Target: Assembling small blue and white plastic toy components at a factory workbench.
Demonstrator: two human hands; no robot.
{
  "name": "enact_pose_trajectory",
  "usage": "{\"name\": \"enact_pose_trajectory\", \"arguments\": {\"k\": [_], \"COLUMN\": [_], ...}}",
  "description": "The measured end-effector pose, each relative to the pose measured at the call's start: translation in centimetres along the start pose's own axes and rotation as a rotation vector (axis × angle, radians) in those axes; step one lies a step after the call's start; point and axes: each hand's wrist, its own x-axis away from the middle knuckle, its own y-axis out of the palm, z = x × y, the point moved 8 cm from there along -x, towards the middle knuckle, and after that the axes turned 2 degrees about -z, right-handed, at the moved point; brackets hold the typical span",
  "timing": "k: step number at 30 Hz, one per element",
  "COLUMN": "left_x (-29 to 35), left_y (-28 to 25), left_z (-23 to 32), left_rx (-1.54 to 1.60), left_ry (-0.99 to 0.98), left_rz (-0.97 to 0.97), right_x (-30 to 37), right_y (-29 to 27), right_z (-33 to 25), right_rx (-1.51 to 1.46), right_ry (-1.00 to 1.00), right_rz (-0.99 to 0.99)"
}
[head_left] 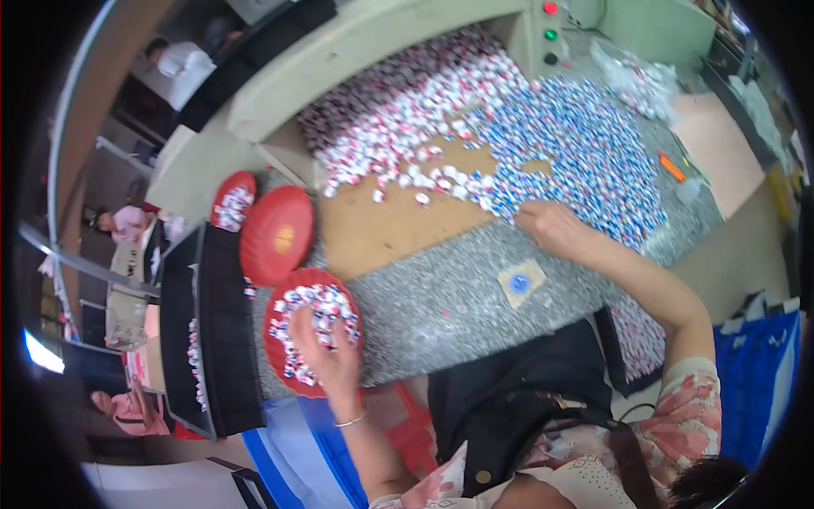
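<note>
My left hand [329,355] is over a red scalloped plate [273,360] at the left edge of the table, its fingers apart among small white, blue and red pieces [320,301]. At the near edge of a spread pile of small blue-and-white pieces [577,140], my right hand [551,227] has its fingers drawn together. Whatever lies between those fingertips is too small to make out. White-and-pink pieces [424,93] cover the far left part of the surface and meet the blue ones near a tan board [390,229]. What kind of pieces they are, I cannot tell.
Another red plate [275,237] and a smaller filled red dish [233,204] stand behind the left plate. A black tray [229,339] adjoins the table's left side. An orange tool [671,167] and a plastic bag [636,81] lie at right. Other people [136,411] are farther left.
</note>
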Motion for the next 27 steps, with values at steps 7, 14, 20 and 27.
{"name": "enact_pose_trajectory", "arguments": {"k": [7, 14, 20, 27], "left_x": [-4.0, -7.3, -8.1, -7.2], "left_y": [10.7, 19.2, 21.9, 24.5], "left_z": [4.4, 1.2, 2.9, 4.3], "left_rx": [0.519, 0.502, 0.453, 0.600], "left_ry": [-0.124, -0.269, 0.001, -0.188], "left_rz": [-0.299, -0.217, -0.120, -0.280], "right_x": [0.8, 2.8, 6.9, 8.1], "right_y": [1.9, -1.9, -3.1, -2.5], "right_z": [0.6, 1.0, -1.1, -3.0], "right_rx": [-0.029, -0.079, -0.336, -0.201], "right_ry": [0.074, 0.177, 0.285, 0.244], "right_rz": [-0.041, 0.072, -0.130, -0.123]}}
